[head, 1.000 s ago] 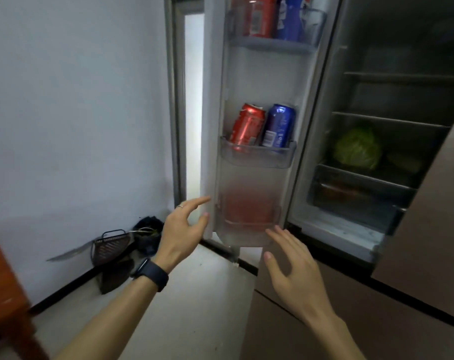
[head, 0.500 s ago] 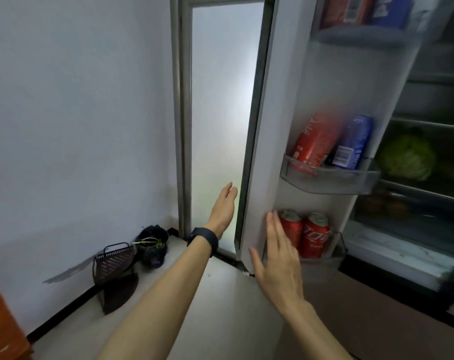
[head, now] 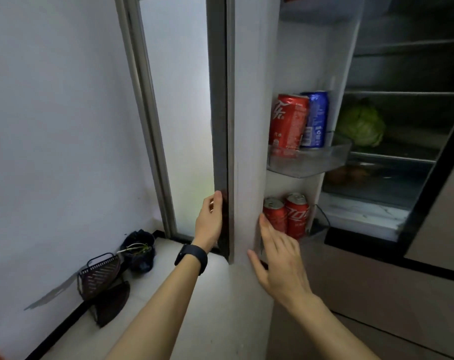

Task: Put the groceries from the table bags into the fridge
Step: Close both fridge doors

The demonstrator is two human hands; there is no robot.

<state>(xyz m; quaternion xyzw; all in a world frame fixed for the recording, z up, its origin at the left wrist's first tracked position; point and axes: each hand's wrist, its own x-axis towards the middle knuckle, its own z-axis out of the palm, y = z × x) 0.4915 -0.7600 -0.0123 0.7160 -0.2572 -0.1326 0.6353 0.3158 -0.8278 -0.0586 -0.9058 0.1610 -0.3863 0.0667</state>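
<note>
White plastic, the inner lining of the fridge door (head: pixel 249 126), stands edge-on between your two hands, with its long axis straight up and down. Your left hand (head: pixel 210 224) lies flat on the dark outer face, fingers straight and pointing up, gripping nothing. Your right hand (head: pixel 280 258) is spread on the white inner side, just across the door's thickness from the left. Its fingers are straight too and appear to touch the lining. Neither hand carries any groceries.

Just beyond your right fingertips, two red cans (head: pixel 285 216) stand upright in the bottom door bin. Above them a taller red can (head: pixel 288 123) and a blue can (head: pixel 315 118) stand side by side, touching, in the middle door bin (head: pixel 309 165). Further right of that hand, well inside the open fridge, a green cabbage (head: pixel 361 126) sits on a shelf. The table bags are out of view.

What matters is which side of the door each palm is on. The fridge cavity lies to the right of both hands. So I judge that a push from your left hand would swing the door shut, and a push from your right would open it wider. If you mean to close it, the left hand is on the correct face. Draw the right hand off the inner side first, or it risks being trapped between the door and the cabinet.
</note>
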